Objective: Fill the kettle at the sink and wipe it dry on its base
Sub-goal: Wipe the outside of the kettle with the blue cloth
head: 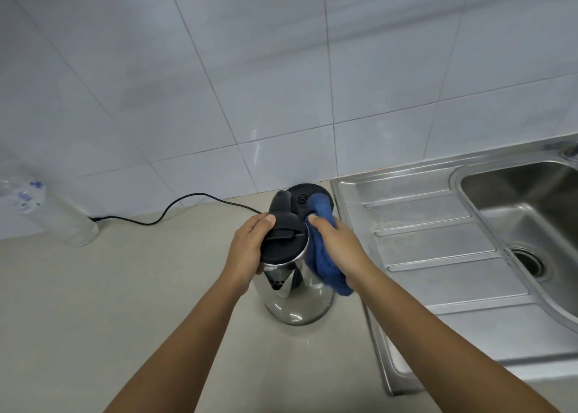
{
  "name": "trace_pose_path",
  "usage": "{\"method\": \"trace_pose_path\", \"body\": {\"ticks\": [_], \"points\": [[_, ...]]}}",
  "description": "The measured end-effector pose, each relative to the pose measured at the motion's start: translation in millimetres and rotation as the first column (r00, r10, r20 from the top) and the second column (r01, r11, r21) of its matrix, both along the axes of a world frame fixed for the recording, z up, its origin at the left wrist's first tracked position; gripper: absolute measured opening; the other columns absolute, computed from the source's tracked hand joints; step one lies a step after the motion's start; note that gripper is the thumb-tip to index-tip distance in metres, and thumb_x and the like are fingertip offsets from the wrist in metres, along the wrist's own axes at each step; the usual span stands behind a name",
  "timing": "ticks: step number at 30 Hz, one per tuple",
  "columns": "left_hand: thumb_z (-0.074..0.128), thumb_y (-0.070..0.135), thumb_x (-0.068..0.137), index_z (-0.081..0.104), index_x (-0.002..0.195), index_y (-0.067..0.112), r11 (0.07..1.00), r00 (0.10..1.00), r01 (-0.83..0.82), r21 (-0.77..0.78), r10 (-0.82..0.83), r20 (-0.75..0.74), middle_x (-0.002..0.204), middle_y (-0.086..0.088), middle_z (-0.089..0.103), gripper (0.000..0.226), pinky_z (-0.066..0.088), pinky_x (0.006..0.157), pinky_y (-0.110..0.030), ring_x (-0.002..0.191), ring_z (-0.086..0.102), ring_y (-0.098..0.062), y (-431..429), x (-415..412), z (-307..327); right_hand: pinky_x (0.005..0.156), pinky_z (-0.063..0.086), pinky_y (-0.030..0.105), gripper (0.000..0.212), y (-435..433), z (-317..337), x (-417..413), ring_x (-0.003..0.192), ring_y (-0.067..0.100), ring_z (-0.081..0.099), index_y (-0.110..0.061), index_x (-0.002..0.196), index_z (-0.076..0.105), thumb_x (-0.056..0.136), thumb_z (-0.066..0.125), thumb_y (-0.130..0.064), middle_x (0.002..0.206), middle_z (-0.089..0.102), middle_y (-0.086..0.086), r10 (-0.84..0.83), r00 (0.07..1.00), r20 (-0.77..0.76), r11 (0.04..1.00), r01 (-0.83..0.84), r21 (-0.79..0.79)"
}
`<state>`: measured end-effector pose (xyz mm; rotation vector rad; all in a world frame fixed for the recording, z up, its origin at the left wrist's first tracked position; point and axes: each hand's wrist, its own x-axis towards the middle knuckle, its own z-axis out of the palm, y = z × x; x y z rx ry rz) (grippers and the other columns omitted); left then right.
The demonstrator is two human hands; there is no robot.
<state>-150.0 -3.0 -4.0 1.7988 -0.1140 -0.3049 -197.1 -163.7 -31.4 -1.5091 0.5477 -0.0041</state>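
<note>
A steel kettle point(297, 300) with a black lid and handle stands on the beige counter, its spout toward me. My left hand point(248, 250) grips its left side at the lid. My right hand point(339, 246) presses a blue cloth point(325, 268) against the kettle's right side. The black round base point(305, 195) lies just behind the kettle, partly covered by the cloth's upper end; the kettle seems to stand in front of it.
A steel sink point(531, 212) with a ribbed drainboard point(431, 246) lies to the right. The base's black cord point(175, 207) runs left along the tiled wall. A clear plastic bottle point(53, 215) stands at the far left of the counter point(125, 303).
</note>
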Motion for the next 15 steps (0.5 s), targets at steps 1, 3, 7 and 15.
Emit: {"method": "trace_pose_path", "body": {"ticks": [1,3,7,15], "points": [[0.053,0.061,0.068,0.071,0.086,0.031,1.0,1.0,0.002,-0.001,-0.002,-0.005,0.066,0.009,0.068,0.039,0.031,0.034,-0.019,0.046,0.057,-0.006,0,0,1,0.083,0.047,0.032,0.023,-3,7,8,0.094,0.02,0.065,-0.029,0.102,0.065,0.096,0.054,-0.048,0.097,0.072,0.0,0.059,0.998,0.013,0.997,-0.058,-0.049],[0.053,0.061,0.068,0.071,0.089,0.03,1.0,1.0,0.007,0.005,-0.007,-0.011,0.068,0.01,0.069,0.042,0.031,0.034,-0.019,0.047,0.057,-0.006,0,-1,1,0.092,0.05,0.035,0.033,-11,11,23,0.101,0.021,0.067,-0.025,0.111,0.068,0.092,0.057,-0.05,0.103,0.073,0.002,0.167,0.986,0.003,0.984,-0.166,-0.061],[0.052,0.058,0.073,0.072,0.086,0.031,1.0,1.0,-0.001,0.008,0.001,0.009,0.067,0.01,0.069,0.036,0.03,0.034,-0.019,0.047,0.055,-0.007,0,-3,2,0.113,0.041,0.043,0.057,-28,-11,32,0.121,0.031,0.061,-0.008,0.133,0.06,0.093,0.061,-0.05,0.127,0.067,0.019,0.242,0.96,-0.141,0.97,-0.235,0.065],[0.056,0.06,0.071,0.071,0.076,0.035,1.0,1.0,-0.02,-0.013,0.02,-0.01,0.063,0.008,0.064,0.03,0.027,0.035,-0.021,0.043,0.048,-0.012,0,-2,0,0.09,0.043,0.036,0.029,30,-80,-41,0.106,0.024,0.061,-0.019,0.115,0.057,0.1,0.054,-0.044,0.103,0.062,-0.002,-0.372,0.928,-0.021,0.915,0.371,0.162]]}}
